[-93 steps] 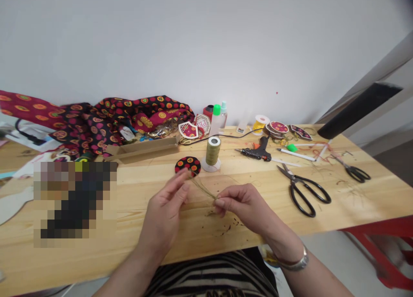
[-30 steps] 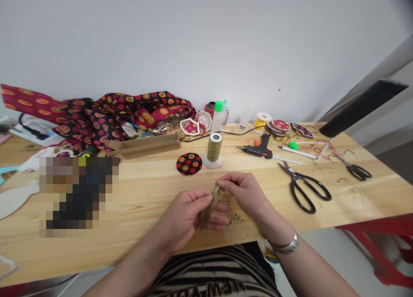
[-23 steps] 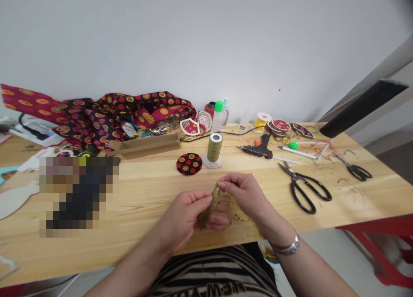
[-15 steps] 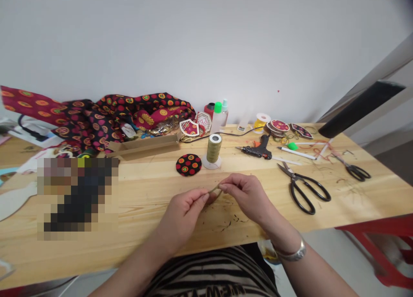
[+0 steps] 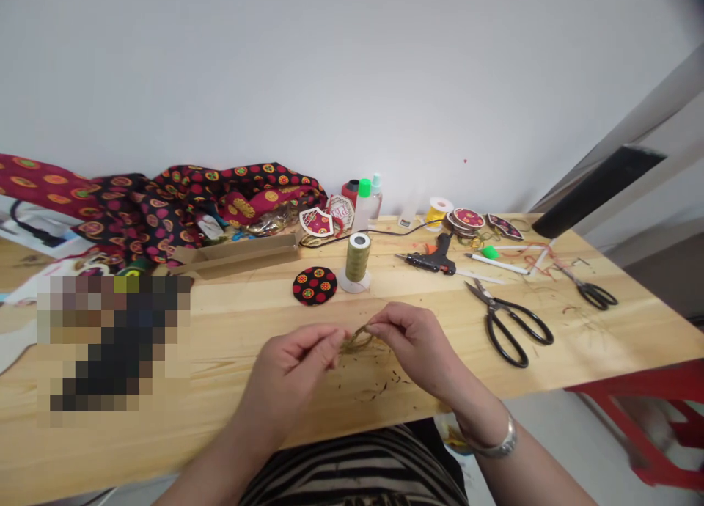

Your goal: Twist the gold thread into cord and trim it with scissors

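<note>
Both hands meet low over the front of the wooden table. My left hand pinches one end of a small bunch of olive-gold thread. The other end is pinched by my right hand, which wears a silver bracelet at the wrist. Between the fingertips the thread curls into a short loop. Just behind the hands stand a spool of the same olive thread and a round black patch with red dots.
Large black scissors lie right of my hands, smaller scissors farther right. A black glue gun, bottles, yellow spool and patterned badges line the back. Patterned fabric and a cardboard box sit back left.
Three seconds ago the strands were stretched between my separated hands. Then I held the bunch upright. Now both hands have closed together and the thread is curled into a loop between them.
</note>
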{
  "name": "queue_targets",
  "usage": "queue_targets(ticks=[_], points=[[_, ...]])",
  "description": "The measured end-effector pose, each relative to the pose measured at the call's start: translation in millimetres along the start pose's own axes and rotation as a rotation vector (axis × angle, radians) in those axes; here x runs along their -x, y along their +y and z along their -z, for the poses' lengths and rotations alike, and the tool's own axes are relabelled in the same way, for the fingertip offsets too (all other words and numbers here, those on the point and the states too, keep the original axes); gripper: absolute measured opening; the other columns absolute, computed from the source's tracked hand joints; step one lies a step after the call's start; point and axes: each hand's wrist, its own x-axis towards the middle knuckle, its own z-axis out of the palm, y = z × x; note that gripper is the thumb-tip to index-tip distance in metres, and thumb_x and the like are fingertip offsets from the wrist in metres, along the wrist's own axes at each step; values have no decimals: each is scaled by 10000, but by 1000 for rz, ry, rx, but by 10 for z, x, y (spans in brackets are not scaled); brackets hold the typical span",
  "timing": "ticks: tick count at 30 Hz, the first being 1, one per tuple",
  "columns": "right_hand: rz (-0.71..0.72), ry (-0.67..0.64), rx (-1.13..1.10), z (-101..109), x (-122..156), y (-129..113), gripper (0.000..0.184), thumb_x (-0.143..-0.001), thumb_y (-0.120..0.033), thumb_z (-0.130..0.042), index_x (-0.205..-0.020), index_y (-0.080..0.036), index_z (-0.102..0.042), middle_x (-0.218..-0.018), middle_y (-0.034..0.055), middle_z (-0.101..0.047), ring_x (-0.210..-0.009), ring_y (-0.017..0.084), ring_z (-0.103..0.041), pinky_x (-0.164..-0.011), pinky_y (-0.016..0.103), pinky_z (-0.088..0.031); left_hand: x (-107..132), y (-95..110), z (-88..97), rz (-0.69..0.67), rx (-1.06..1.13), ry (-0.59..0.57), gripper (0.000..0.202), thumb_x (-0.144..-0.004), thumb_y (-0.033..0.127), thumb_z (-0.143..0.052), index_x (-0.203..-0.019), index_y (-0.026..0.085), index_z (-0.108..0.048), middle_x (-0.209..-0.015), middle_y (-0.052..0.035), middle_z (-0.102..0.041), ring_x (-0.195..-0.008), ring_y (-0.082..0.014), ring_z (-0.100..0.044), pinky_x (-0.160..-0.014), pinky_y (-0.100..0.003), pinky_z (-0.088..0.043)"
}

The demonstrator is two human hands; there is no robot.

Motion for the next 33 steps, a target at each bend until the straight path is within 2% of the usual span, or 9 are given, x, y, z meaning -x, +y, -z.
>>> queue_targets(ticks=[2,3,5,8,10,12,14,23,33], points=[[21,12,12,-15,13,-9,158,-821,-112,-574,-694,-166,-652,-673,2,-645,-648,115,-578,-618,211,-419,8,-25,-75,184,113,-202,295,-804,416,-570,-790,170,-732,-516,39,-504,-456,-93,-427,-429,-209,-343],[36,18,24,-22,24,-14,159,-822,-106,-571,-697,-166,-650,-685,6,-642,-662,119,-579,-627,214,-419,8,-40,-109,229,138,-256,323,-812,430,-552,-776,162,-729,-506,41,-487,-437,-87,-398,-408,-209,-314],[67,28,62,-28,48,-25,155,-827,-110,-568,-706,-167,-647,-703,13,-632,-689,128,-576,-640,225,-417,3,-66,-145,198,104,-220,315,-824,419,-539,-796,164,-721,-545,30,-522,-466,-99,-438,-426,-214,-344],[93,29,112,-24,80,-33,149,-837,-130,-567,-716,-168,-645,-709,17,-617,-696,137,-565,-640,239,-411,-12,-88,-118,-121,-119,79,208,-813,329,-582,-903,184,-702,-820,-32,-639,-731,-162,-583,-657,-274,-479],[99,13,122,-20,91,-37,150,-843,-139,-565,-719,-168,-644,-713,18,-614,-693,137,-560,-639,243,-411,-25,-105,-77,-377,-269,182,225,-801,264,-609,-1005,195,-674,-1026,-66,-635,-947,-202,-579,-846,-339,-464],[112,-11,123,-18,95,-41,154,-849,-128,-553,-735,-173,-647,-730,17,-620,-711,138,-562,-657,245,-416,-37,-135,-54,-547,-363,120,303,-809,209,-606,-1111,210,-628,-1098,-71,-638,-1062,-215,-545,-930,-377,-431],[126,-32,124,-20,95,-49,164,-853,-114,-540,-752,-180,-651,-746,17,-628,-738,141,-565,-680,248,-420,-44,-173,-57,-606,-394,27,364,-835,172,-570,-1195,223,-569,-1105,-65,-660,-1103,-211,-535,-945,-388,-433],[158,-43,121,-25,107,-65,168,-854,-109,-538,-759,-186,-653,-741,8,-634,-740,132,-563,-673,236,-414,-24,-222,-120,-507,-359,-111,379,-870,185,-522,-1248,196,-516,-1108,-79,-670,-1006,-188,-616,-855,-333,-497],[133,-50,117,-15,103,-62,161,-858,-133,-547,-749,-180,-656,-735,9,-629,-738,132,-559,-670,237,-415,-56,-216,-128,-537,-417,-94,255,-874,169,-510,-1112,158,-602,-1008,-71,-716,-884,-166,-661,-765,-262,-514]])
